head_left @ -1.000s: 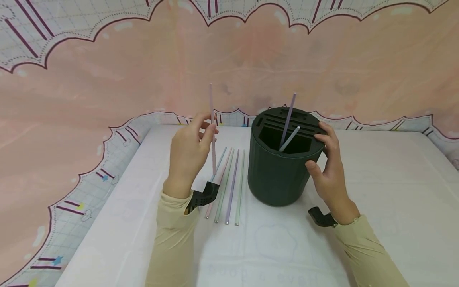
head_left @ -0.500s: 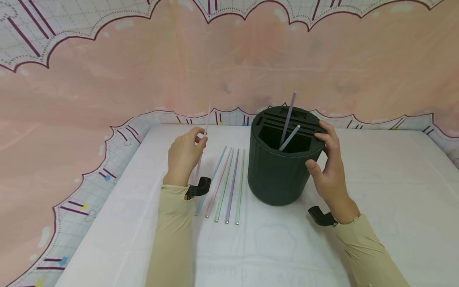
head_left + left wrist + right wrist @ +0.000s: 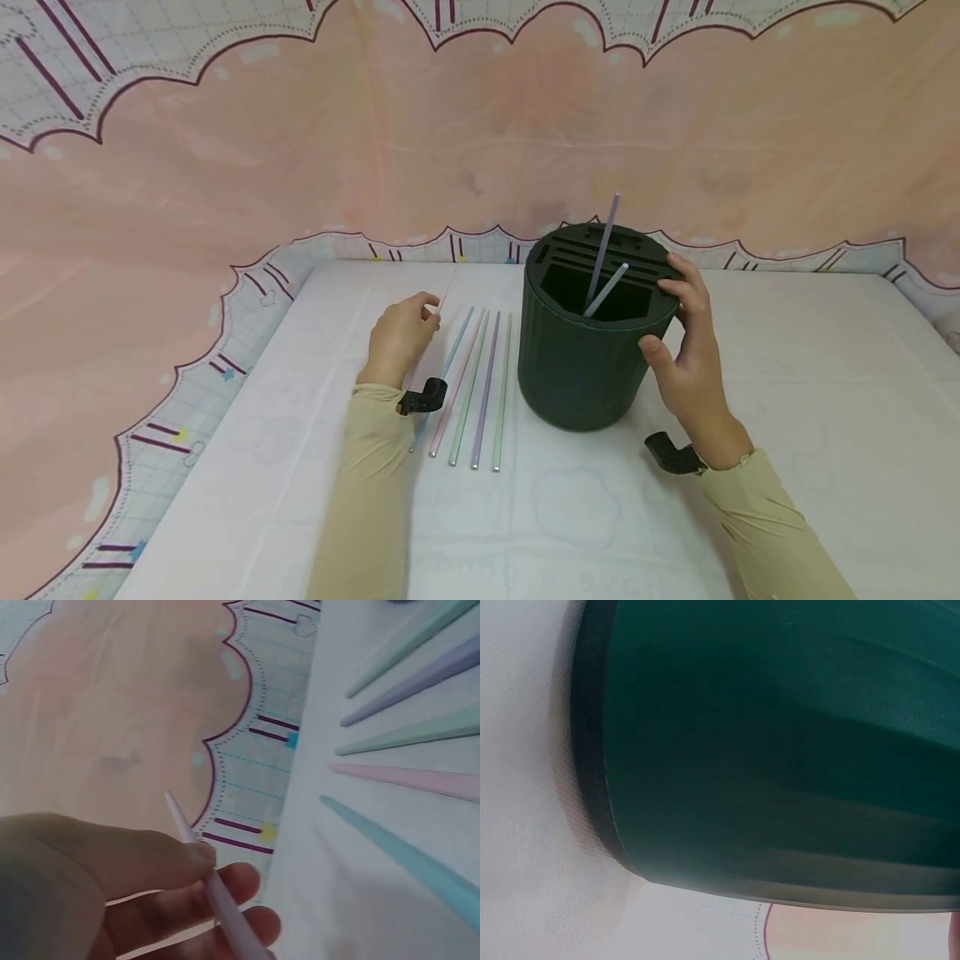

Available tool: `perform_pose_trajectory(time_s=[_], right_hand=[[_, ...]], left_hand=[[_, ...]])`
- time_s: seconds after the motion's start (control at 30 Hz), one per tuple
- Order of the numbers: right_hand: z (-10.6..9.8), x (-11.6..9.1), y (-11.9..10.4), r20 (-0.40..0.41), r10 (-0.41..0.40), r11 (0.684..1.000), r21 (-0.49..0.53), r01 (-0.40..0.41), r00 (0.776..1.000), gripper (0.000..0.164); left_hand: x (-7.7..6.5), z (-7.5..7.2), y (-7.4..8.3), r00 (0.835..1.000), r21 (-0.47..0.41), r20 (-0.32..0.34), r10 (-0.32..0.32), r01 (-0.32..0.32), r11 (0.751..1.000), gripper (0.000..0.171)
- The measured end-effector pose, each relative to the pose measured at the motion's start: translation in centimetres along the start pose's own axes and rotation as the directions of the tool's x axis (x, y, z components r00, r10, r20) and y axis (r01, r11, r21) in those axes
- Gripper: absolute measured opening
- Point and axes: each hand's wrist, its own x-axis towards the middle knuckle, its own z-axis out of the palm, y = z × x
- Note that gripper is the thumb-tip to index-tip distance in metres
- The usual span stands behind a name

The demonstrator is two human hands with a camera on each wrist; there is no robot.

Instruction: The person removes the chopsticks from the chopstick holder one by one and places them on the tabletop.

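Note:
My left hand (image 3: 399, 340) pinches a pale pink chopstick (image 3: 238, 924) between thumb and fingers, low over the table and left of a row of chopsticks. The row holds a blue chopstick (image 3: 459, 340) nearest the hand, then a pink one (image 3: 457, 392), a green one (image 3: 468, 398), a purple one (image 3: 486, 387) and another green one (image 3: 502, 392). My right hand (image 3: 693, 367) grips the right side of a dark green utensil holder (image 3: 588, 375), fingers at its top rim. Inside the holder's front opening lean a purple chopstick (image 3: 604, 237) and a pale blue one (image 3: 609, 287).
The table (image 3: 585, 525) has a white cover. A peach cloth backdrop (image 3: 480, 142) with scalloped print rises behind and to the left. Slots (image 3: 611, 242) cut the holder's top behind the large opening. Black wrist cameras (image 3: 423, 397) sit at both cuffs.
My left hand has come down toward the table, lowering the pink chopstick from upright to a flatter slant beside the row. My right hand and the holder stay put.

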Motion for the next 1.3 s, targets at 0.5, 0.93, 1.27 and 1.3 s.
perform_pose_trajectory(time_s=[0.5, 0.93, 1.27, 1.3], right_hand=[[0.2, 0.2, 0.3, -0.005, -0.012, 1.0, 0.016, 0.013, 1.0, 0.074], [0.4, 0.9, -2.3, -0.007, -0.024, 1.0, 0.016, 0.024, 1.0, 0.073], [0.2, 0.4, -0.5, 0.0, -0.015, 1.0, 0.007, 0.015, 1.0, 0.072], [0.2, 0.3, -0.1, 0.001, -0.012, 1.0, 0.003, 0.012, 1.0, 0.072]], left_hand=[[0.4, 2.3, -1.3, 0.996, -0.023, 0.039, -0.074, 0.075, 0.997, 0.022], [0.4, 3.0, -1.1, 0.993, 0.042, 0.083, -0.087, 0.083, 0.996, 0.021], [0.7, 1.8, -1.2, 0.979, 0.005, 0.193, -0.071, 0.071, 0.997, 0.037], [0.8, 1.7, -1.1, 0.977, 0.002, 0.204, -0.066, 0.067, 0.998, 0.038]])
